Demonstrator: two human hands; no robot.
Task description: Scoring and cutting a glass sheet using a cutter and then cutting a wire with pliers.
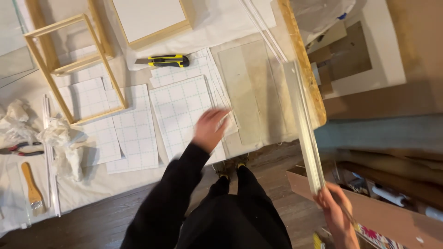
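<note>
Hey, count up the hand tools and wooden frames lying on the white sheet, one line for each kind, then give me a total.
Utility knife, yellow and black: 1
Pliers, red-handled: 1
Brush, wooden-handled: 1
Open wooden frames: 2
Wooden frame with white panel: 1
Total: 6

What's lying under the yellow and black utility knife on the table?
The utility knife rests across the top edge of a stack of white gridded sheets, its blade end over white paper beside a framed panel. Whatever lies beneath those sheets is covered.
</note>
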